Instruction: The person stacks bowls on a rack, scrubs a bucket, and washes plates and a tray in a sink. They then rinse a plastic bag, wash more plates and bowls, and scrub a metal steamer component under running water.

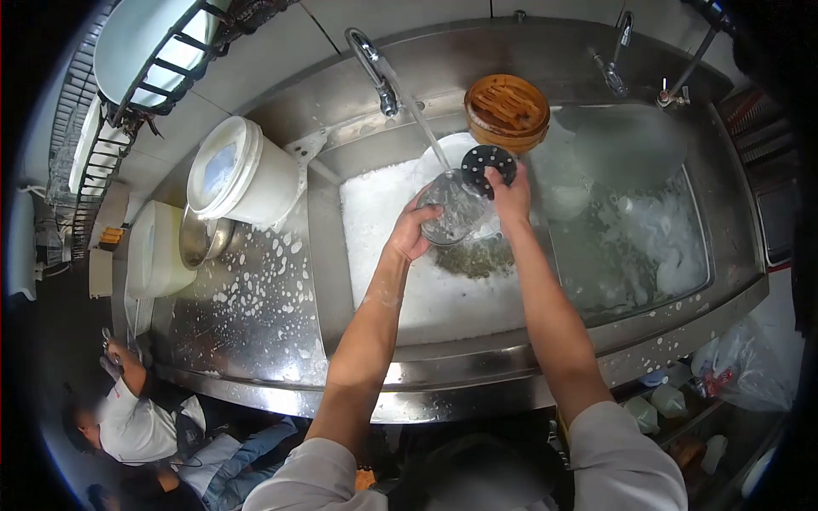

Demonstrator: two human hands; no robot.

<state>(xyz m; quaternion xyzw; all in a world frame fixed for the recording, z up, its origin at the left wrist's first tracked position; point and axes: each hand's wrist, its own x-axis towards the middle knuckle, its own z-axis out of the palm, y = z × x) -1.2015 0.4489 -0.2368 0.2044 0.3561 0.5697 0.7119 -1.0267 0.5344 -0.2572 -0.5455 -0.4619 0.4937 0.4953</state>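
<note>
Over the foamy left basin, my left hand (412, 225) is closed on the rim of a clear glass bowl (453, 215). Water from the left faucet (365, 53) streams down onto the bowl. My right hand (511, 198) grips a round black dish with white dots (482, 162), held upright against the bowl's upper right edge. Behind them a white plate (433, 162) is partly hidden. White suds (379, 255) fill the basin below, with a patch of murky water (477, 257) under the bowl.
A bamboo steamer (509, 106) sits at the back between the basins. The right basin (613, 289) holds cloudy water and submerged items. A white bucket (243, 175) and metal bowl (201, 238) stand on the left counter. A dish rack (166, 89) hangs upper left; another person (141, 426) is lower left.
</note>
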